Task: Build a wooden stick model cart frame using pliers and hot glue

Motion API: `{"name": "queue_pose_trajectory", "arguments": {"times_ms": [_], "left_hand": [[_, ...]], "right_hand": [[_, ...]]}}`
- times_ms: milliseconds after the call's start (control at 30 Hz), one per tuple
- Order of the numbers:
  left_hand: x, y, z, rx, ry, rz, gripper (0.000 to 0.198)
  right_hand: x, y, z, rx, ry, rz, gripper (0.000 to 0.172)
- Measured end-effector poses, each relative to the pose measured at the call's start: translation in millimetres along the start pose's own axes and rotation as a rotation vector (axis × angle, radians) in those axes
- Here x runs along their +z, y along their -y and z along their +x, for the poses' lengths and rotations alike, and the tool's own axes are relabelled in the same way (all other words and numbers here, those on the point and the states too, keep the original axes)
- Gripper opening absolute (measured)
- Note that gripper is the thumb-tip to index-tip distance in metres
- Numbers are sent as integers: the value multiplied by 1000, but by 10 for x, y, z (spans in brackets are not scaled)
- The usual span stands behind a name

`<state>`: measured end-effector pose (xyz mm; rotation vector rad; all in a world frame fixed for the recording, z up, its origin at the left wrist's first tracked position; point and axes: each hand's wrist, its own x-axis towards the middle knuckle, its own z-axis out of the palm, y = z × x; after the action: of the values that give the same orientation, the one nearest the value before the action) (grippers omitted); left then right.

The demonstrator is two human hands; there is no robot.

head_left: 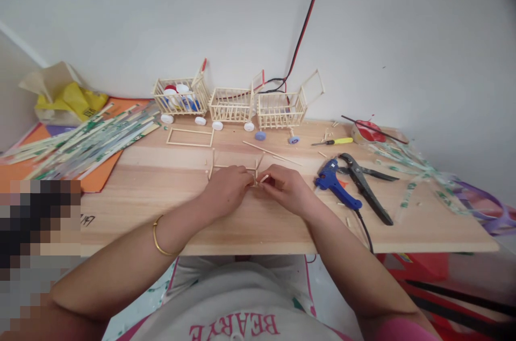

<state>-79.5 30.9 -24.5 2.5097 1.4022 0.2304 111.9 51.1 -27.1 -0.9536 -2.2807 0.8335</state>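
Okay so the blue glue gun (334,182) is my reference point here. Off to its left on the wooden table (262,228) is the little stick frame (213,161), mostly tucked behind the left hand (229,189). That hand has its fingers closed on the frame, but the back of the hand hides exactly where. The right hand (287,187), between the frame and the glue gun, is pinching a short stick (264,178) right by the frame's near corner. Can't tell if the two touch.

Pliers (365,185) lie just right of the glue gun, and a yellow-handled screwdriver (342,141) is beyond it. Three mini carts (230,104) line up by the wall, beyond the glue gun and to its left. Way left of it there's a messy pile of sticks (92,139).
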Motion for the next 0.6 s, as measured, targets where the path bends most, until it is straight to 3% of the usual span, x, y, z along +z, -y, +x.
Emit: {"name": "queue_pose_trajectory", "arguments": {"times_ms": [600], "left_hand": [[32, 22, -18, 2, -22, 18, 19]], "right_hand": [[-7, 25, -13, 37, 6, 4, 12]]}}
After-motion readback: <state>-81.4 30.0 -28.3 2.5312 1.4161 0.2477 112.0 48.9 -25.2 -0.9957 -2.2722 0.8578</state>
